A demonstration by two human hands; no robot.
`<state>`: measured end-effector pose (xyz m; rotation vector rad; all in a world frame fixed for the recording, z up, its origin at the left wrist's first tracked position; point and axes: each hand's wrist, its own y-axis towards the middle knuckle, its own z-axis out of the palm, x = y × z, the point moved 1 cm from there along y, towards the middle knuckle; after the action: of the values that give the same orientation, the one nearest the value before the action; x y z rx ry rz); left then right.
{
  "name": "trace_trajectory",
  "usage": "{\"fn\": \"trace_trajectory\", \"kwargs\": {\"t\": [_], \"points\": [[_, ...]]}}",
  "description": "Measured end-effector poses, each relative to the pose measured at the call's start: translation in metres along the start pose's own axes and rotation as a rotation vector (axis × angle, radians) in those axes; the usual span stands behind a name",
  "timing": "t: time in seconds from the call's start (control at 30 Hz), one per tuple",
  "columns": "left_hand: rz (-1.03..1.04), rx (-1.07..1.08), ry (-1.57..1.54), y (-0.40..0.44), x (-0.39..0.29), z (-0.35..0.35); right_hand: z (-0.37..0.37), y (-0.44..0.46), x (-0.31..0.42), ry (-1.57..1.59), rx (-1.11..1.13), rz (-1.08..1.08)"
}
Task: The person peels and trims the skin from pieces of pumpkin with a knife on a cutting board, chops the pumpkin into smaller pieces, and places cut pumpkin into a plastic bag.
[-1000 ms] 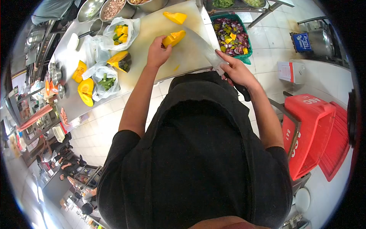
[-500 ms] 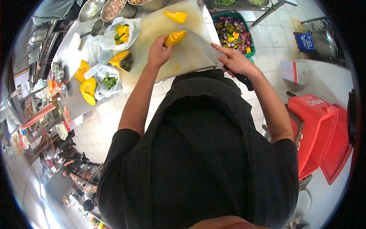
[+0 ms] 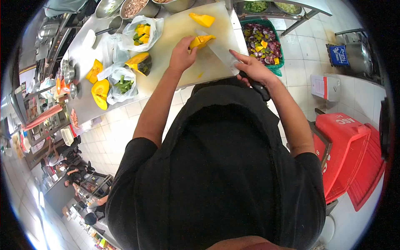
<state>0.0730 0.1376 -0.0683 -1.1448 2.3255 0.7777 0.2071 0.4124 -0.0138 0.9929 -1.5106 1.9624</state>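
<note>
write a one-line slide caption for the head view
At a cutting board, the left hand holds a yellow pumpkin piece and the right hand grips a large knife.

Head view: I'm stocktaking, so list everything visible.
table: 1, silver, upper left
board: 1, cream, on table
pumpkin wedges: 5, yellow, board and table
plastic bags: 2+, whitish, table
bowls: several, silver, top left
tub: 1, green, upper right
scraps: many, mostly purple, tub
pot: 1, silver, far right
bin: 1, red, lower right
people: several, some in black, lower left
knife: 1, silver, right grip
clothing: 1 set, black, centre
left grip: 1, bare, on wedge
right grip: 1, bare, on knife
</note>
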Motion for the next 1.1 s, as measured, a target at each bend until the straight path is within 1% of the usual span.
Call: {"fn": "trace_trajectory", "kwargs": {"t": [0.07, 0.17, 0.2, 0.3, 0.37, 0.43, 0.47, 0.7, 0.8, 0.9, 0.93, 1.03, 1.07, 1.1], "points": [[0.066, 0.010, 0.021, 0.005, 0.002, 0.000, -0.004, -0.003, 0.001, 0.111, 0.046, 0.018], [0.139, 0.052, 0.090, 0.012, 0.003, -0.004, 0.001, -0.002, -0.005, 0.204, 0.029, 0.017], [0.154, 0.070, 0.122, 0.013, 0.003, -0.004, 0.007, 0.000, -0.009, 0.115, 0.009, 0.007], [0.052, 0.091, 0.061, 0.009, 0.002, -0.005, 0.020, 0.012, -0.016, 0.084, -0.023, -0.037], [0.062, 0.083, 0.085, 0.008, 0.002, -0.004, 0.021, 0.013, -0.013, 0.133, -0.016, -0.010], [0.101, 0.075, 0.099, 0.009, 0.001, -0.003, 0.019, 0.007, -0.006, 0.206, 0.014, 0.001], [0.129, 0.068, 0.102, 0.010, 0.000, -0.002, 0.017, 0.003, -0.001, 0.243, 0.012, 0.044], [0.247, 0.096, 0.108, 0.014, -0.007, -0.012, 0.016, -0.007, 0.003, 0.446, 0.063, 0.051], [0.236, 0.115, 0.092, 0.010, -0.004, -0.018, 0.019, -0.025, 0.006, 0.391, -0.031, 0.066], [0.123, 0.145, 0.058, -0.002, 0.010, -0.025, 0.030, -0.046, 0.011, 0.031, -0.293, 0.101], [0.114, 0.158, 0.049, -0.006, 0.014, -0.029, 0.031, -0.049, 0.006, -0.118, -0.348, 0.044], [0.097, 0.182, 0.031, -0.008, 0.022, -0.040, 0.045, -0.057, 0.001, -0.256, -0.475, 0.004], [0.093, 0.186, 0.034, -0.009, 0.023, -0.044, 0.054, -0.061, 0.003, -0.302, -0.462, -0.022], [0.090, 0.195, 0.036, -0.010, 0.022, -0.048, 0.066, -0.061, 0.005, -0.381, -0.453, -0.119]]}}
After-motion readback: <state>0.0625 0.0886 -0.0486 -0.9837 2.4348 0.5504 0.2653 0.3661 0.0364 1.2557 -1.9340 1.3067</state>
